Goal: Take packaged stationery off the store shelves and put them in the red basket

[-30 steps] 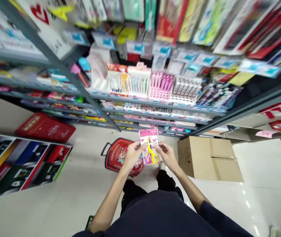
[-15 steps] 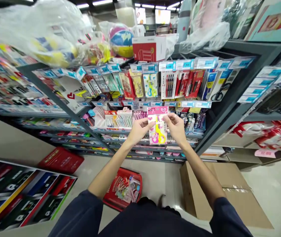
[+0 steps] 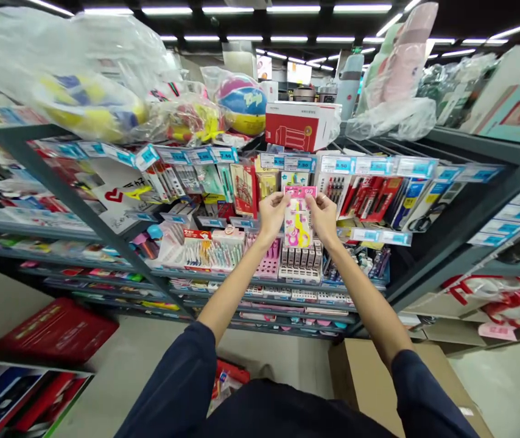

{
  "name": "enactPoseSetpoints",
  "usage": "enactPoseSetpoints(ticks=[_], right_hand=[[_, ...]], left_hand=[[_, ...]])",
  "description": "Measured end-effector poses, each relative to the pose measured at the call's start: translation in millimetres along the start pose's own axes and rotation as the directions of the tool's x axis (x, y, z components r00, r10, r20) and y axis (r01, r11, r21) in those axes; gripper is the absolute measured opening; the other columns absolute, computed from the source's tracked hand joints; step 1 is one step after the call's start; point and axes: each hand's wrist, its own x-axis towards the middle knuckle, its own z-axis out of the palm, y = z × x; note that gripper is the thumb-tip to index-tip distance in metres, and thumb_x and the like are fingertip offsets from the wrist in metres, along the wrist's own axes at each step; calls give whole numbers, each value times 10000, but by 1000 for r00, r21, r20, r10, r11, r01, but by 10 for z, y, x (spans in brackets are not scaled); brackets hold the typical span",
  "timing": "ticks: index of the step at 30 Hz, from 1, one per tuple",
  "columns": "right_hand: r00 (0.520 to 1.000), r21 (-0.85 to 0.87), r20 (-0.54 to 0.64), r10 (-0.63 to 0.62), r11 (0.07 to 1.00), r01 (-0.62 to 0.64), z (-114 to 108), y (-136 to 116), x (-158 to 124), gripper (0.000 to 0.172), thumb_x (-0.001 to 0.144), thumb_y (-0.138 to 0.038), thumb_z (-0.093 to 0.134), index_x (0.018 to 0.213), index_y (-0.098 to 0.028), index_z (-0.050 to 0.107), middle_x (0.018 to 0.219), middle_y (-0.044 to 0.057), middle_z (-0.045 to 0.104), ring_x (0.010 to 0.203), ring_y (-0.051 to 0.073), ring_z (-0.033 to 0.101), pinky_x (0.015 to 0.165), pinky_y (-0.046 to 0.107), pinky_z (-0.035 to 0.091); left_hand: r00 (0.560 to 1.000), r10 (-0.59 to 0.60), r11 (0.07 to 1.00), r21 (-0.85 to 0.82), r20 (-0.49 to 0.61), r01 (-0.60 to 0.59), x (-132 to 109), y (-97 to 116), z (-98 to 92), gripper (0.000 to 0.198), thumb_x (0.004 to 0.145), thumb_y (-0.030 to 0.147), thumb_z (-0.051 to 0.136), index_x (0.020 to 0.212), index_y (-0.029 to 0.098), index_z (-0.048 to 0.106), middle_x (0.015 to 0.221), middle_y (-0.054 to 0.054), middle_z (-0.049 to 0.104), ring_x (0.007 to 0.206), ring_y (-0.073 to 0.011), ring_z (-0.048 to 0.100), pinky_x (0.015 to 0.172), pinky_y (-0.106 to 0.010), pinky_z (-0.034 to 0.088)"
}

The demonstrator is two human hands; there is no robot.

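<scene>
Both hands hold a pack of children's scissors (image 3: 298,228), yellow and pink on a printed card with a pink top. My left hand (image 3: 273,216) pinches the card's upper left edge. On the opposite edge, my right hand (image 3: 324,216) grips it between thumb and fingers. The pack hangs upright in front of the shelf, near the row of hanging goods. Behind it, another carded pack (image 3: 293,178) with blue stars shows its top under the price tags. To the right hang red packs of pens (image 3: 372,199).
A red boxed item (image 3: 291,129) and a wrapped ball (image 3: 243,103) stand on the shelf top. Pen trays (image 3: 212,249) line the shelf below. On the floor are a red basket (image 3: 232,371), partly hidden, and a cardboard box (image 3: 369,377) at right.
The view has tilted up, showing more ceiling lights and less of the basket. Both hands have brought the scissors pack closer to the hanging row, still gripping its sides.
</scene>
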Motion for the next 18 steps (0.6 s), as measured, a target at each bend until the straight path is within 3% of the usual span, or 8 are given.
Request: enactPoseSetpoints(ticks=[6, 11, 18], right_hand=[[996, 21, -85, 2, 1000, 0, 201, 236, 492, 401, 815, -534, 714, 1009, -184, 710, 965, 66, 763, 863, 190, 689, 808, 346, 567], [992, 53, -87, -89, 994, 94, 237, 182, 544, 359, 860, -512, 687, 999, -182, 720, 892, 46, 755, 840, 175, 683, 794, 324, 561], [965, -65, -205, -161, 986, 151, 310, 220, 728, 335, 861, -497, 657, 811, -166, 681, 751, 18, 698, 753, 169, 654, 731, 302, 551]], left_hand=[[993, 84, 996, 31, -84, -82, 390, -166, 51, 188, 822, 336, 743, 867, 153, 735, 842, -59, 753, 770, -149, 680, 767, -283, 536], [983, 143, 989, 60, -114, -136, 415, -64, 110, 246, 844, 403, 741, 883, 159, 737, 852, -65, 755, 782, -162, 687, 760, -287, 541], [961, 211, 977, 49, -181, -206, 511, -35, 219, 194, 868, 352, 717, 833, 162, 715, 810, -38, 738, 741, -140, 672, 719, -259, 530]])
